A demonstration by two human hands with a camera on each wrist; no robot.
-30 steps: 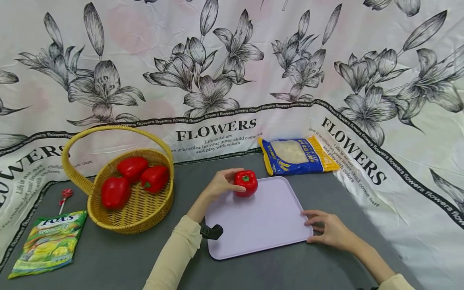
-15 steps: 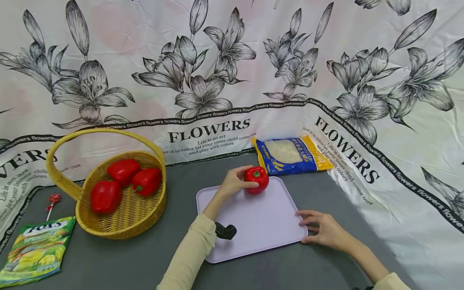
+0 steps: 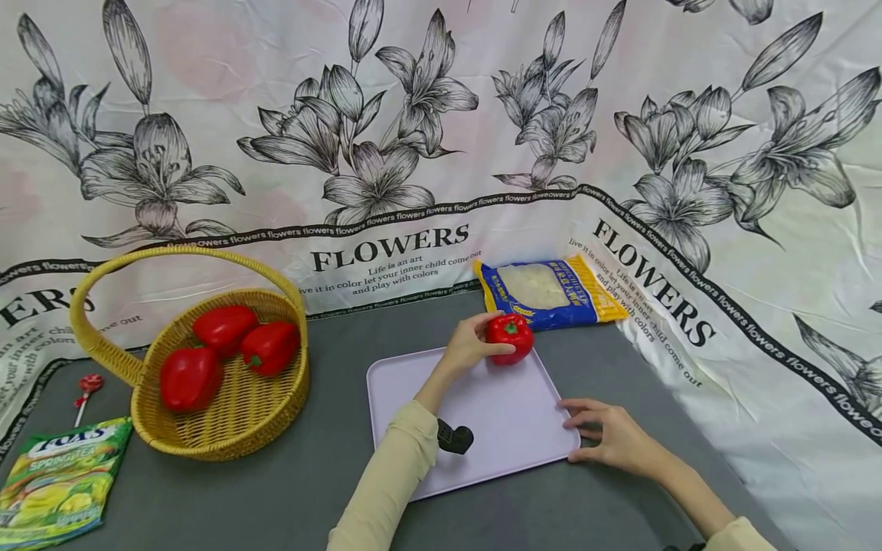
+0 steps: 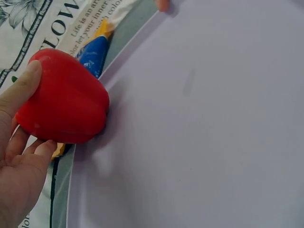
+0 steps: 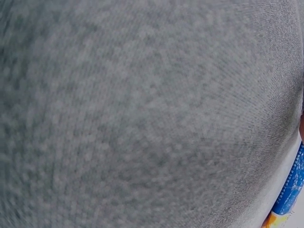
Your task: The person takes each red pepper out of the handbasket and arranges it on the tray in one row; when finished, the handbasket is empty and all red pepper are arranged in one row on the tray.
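Note:
My left hand point(image 3: 465, 349) pinches a red bell pepper point(image 3: 513, 342) between thumb and fingers, over the far right corner of a pale lilac tray point(image 3: 496, 421). The left wrist view has the thumb on top of the pepper point(image 4: 71, 102), by its green stem, with fingers below and behind; the pepper overlaps the tray's rim. At the tray's right edge, my right hand point(image 3: 616, 436) rests its spread fingertips along the rim, thumb near the front right corner. Grey cloth fills most of the right wrist view, which hides that hand's work.
A yellow wicker basket point(image 3: 220, 444) with three red bell peppers stands left of the tray. Beyond the tray lies a blue and yellow food packet point(image 3: 544, 295). At far left are a green candy bag point(image 3: 65, 486) and a red lollipop point(image 3: 90, 383). A floral cloth point(image 3: 386, 252) hangs behind.
My left hand has carried the bell pepper rightward across the tray's far side to its far right corner. The right hand stays at the tray's edge. The head view has shifted slightly right.

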